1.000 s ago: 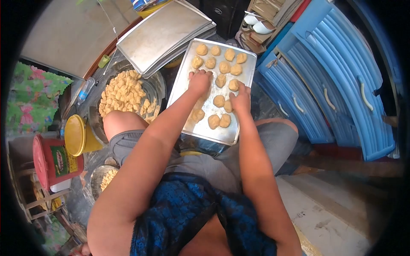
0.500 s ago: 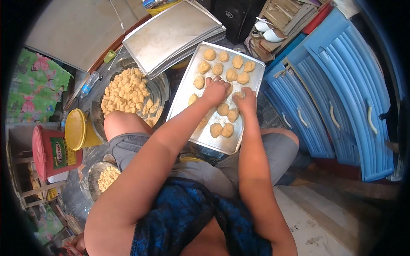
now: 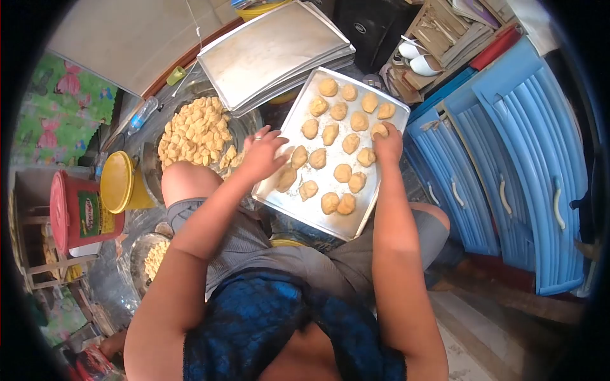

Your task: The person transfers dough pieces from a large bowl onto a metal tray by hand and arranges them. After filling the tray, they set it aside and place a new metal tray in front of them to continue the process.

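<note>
A metal baking tray rests across my lap, tilted in view, with several rounded dough balls set over it. At the tray's left edge, my left hand hovers with its fingers spread and nothing in them; a ring shows on one finger. My right hand is at the right edge, its thumb and fingers closed around a dough ball. To the left, a wide metal basin holds a heap of cut dough pieces.
Stacked metal trays stand beyond the basin. On the left are a yellow bucket, a red bucket and a bowl of small pale pieces. Blue drawers line the right side. A plastic bottle lies near the wall.
My left hand has drawn back from the tray's middle to its left edge, fingers opening. My right hand has shifted right and away from me, onto a dough ball near the edge.
</note>
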